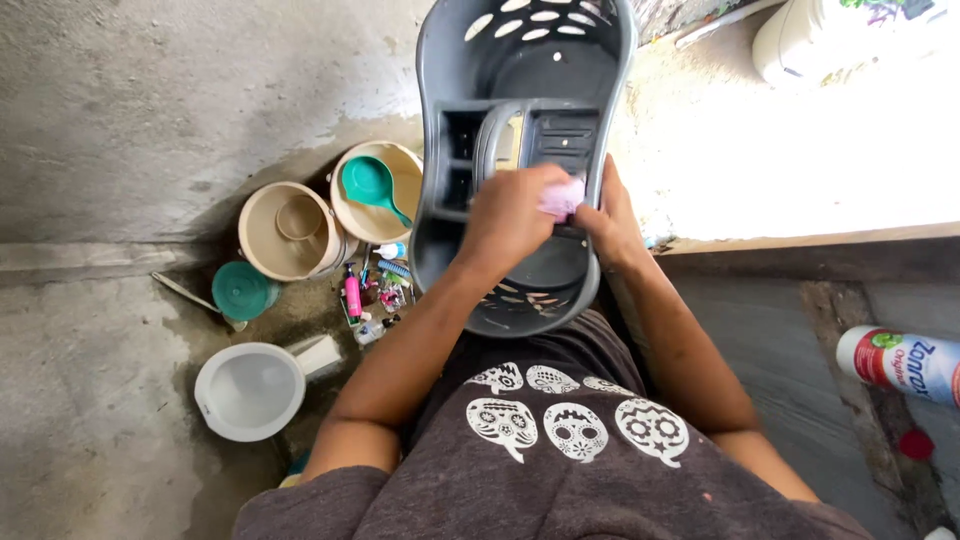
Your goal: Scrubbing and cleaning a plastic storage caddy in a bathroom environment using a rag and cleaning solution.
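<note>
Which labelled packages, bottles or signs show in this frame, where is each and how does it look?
Canister: far right, lying on its side on the grey ledge; white cylinder, red label with a green patch.
Pink bottle: on the floor left of the grey basket, among small toiletries; slim, dark cap.
Small clear bottle: just below it, lying down.
No signs or screens.

daylight pours in from the upper right, so strong that the ground (pixel 800 150) there is blown out to near white and its detail is lost. the concrete floor (pixel 120 120) on the left sits in soft, even shade. the grey basket (pixel 450 120) looks dull and slightly smeared. straight lines bow outward near the edges, and the corners are soft.
</note>
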